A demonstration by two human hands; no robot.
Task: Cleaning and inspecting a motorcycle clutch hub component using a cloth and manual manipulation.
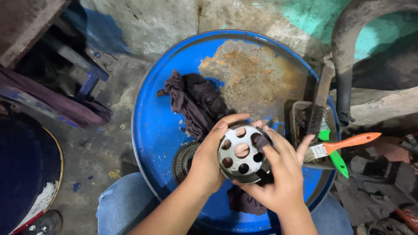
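Over blue drum lid (156, 130), our left hand (208, 161) and right hand (278, 174) clamp perforated metal hub (241, 152) together; greasy grip may slip, dropping hub onto gear (185, 160) below.

Arms: both forearms bare, no sleeves in view.
Left hand (208, 162): bare, no glove, no ring or watch showing.
Right hand (278, 176): bare, no glove, wrist without band.
Legs: blue denim jeans (119, 204), faded and worn pale at the knee, on both thighs.
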